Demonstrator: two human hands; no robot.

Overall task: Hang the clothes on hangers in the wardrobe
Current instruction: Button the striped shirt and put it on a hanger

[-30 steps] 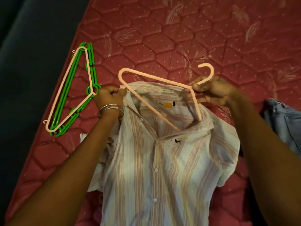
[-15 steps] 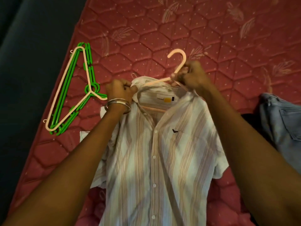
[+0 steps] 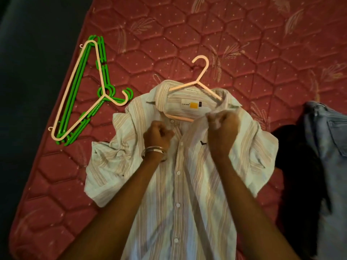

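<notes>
at the left the spare hangers [image 3: 82, 94], green ones with a pink one on top, lie where they lay a second ago on the red mattress [image 3: 244, 34]. the striped shirt [image 3: 169, 184] lies front up in the middle of the mattress, and the pink hanger [image 3: 197, 83], half in a moment ago, now sits fully inside it with only the hook and neck out above the collar. the left hand [image 3: 157, 135] has come down from the collar and pinches the left placket edge in curled fingers; the right hand [image 3: 222, 126] has let go of the hook and grips the right front near the top button, blurred. so the hangering looks done and buttoning or straightening seems next, with the wardrobe out of sight. the neck label [image 3: 190, 105] has a yellow patch; its print is too small to read. at the right lie jeans [image 3: 326, 147].
</notes>
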